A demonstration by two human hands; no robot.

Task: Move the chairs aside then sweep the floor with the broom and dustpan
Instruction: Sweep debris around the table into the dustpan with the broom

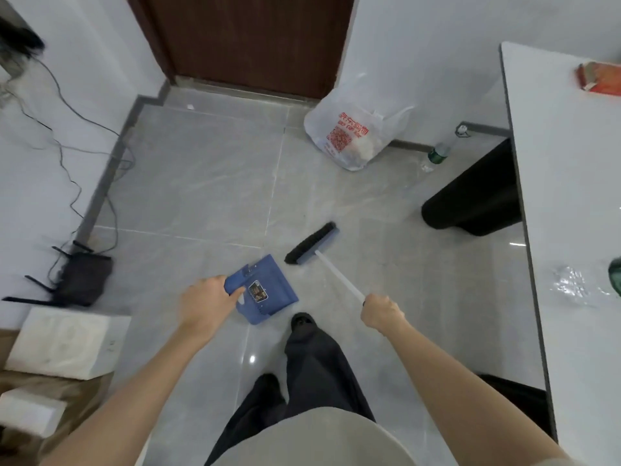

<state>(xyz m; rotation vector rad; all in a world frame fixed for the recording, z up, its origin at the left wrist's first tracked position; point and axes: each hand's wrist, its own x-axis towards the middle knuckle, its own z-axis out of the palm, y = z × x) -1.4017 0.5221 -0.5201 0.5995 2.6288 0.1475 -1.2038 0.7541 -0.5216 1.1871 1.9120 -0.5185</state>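
My left hand point(206, 302) grips the handle end of a blue dustpan point(268, 292), which hangs low over the grey tiled floor point(201, 183) in front of my feet. My right hand point(381, 312) is closed around the white handle of a broom point(314, 245). The broom's black bristles and blue head rest on the floor just right of and beyond the dustpan. No chair is clearly in view.
A white table point(571, 196) runs along the right, with a black bin point(473, 200) under its edge. A white plastic bag point(353, 132) and a green-labelled bottle point(438, 154) stand by the far wall. A black router point(80, 277), cables and white foam blocks point(64, 344) lie left. A brown door point(248, 42) is ahead.
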